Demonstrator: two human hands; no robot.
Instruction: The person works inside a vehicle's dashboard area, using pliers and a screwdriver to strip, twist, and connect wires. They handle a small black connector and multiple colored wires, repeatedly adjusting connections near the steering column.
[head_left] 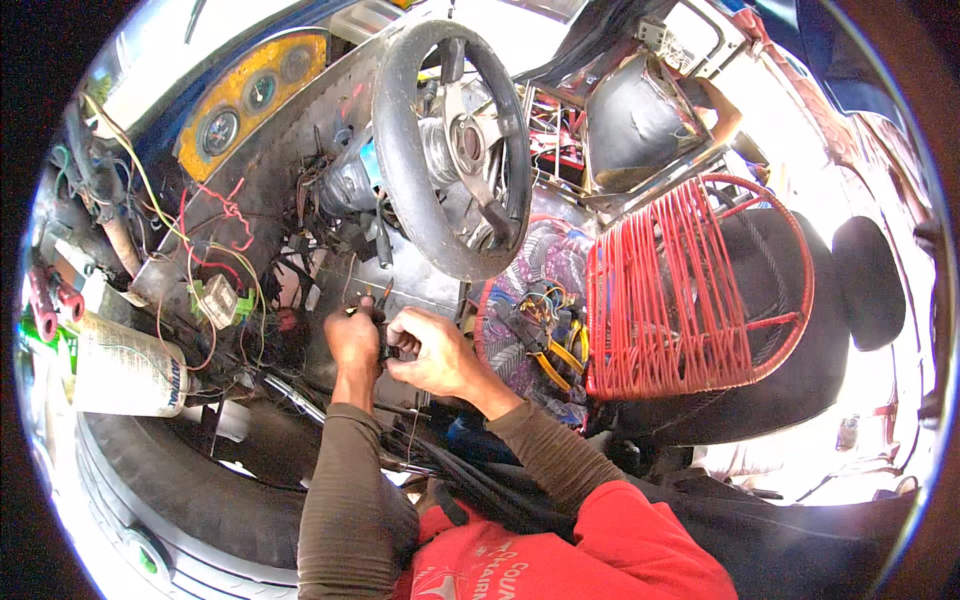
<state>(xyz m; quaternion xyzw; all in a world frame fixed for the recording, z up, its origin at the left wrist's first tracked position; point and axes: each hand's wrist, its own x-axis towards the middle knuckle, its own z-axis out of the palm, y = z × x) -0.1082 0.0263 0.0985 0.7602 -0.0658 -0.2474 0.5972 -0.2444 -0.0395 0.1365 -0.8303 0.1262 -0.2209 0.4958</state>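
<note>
Both my hands are together low in front of the steering wheel [388, 150], below the steering column. My left hand [352, 345] is closed, its fingers curled round a small dark piece. Right beside it, my right hand [435, 350] pinches at the same small black part [387, 347], which sits between the two hands. Thin, orange-tipped ends [387, 292] stick up just beyond the fingers. What exactly the part is stays hidden by my fingers. A black-handled lever [383, 245] hangs from the column above my hands.
Loose wires [235, 215] and a small pale connector block [217, 300] hang at the left, near a white cylindrical container [130, 365]. Yellow-handled pliers [550, 365] lie on a patterned cloth [500, 330] beside a red corded seat [670, 300]. A tyre [190, 490] lies lower left.
</note>
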